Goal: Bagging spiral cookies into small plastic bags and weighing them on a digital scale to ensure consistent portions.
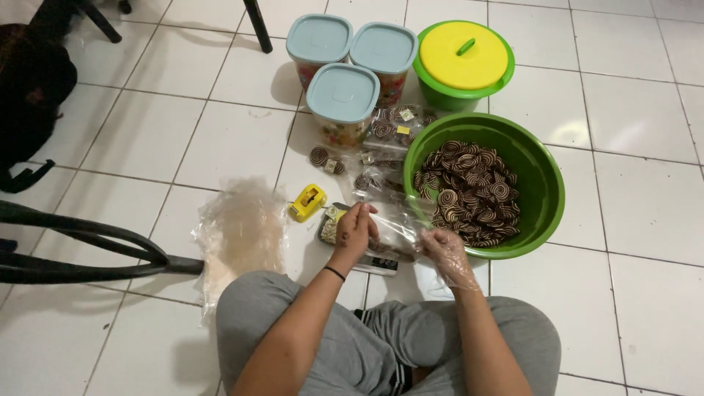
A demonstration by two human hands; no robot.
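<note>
Holding: left hand [355,231] pinches a clear bag [396,227].
Right hand [444,251]: gloved, fingers loosely open, beside the green bowl [543,183] of cookies [469,192].

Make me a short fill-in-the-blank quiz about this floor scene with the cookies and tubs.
1. The big green bowl holds brown-and-white ____ cookies.
2. The round green tub at the top has a ____ lid.
3. ____ tubs with pale blue lids stand left of it.
4. The right hand wears a clear plastic ____, while the left hand is bare and pinches a clear bag.

Missing words: spiral; yellow; three; glove
</note>
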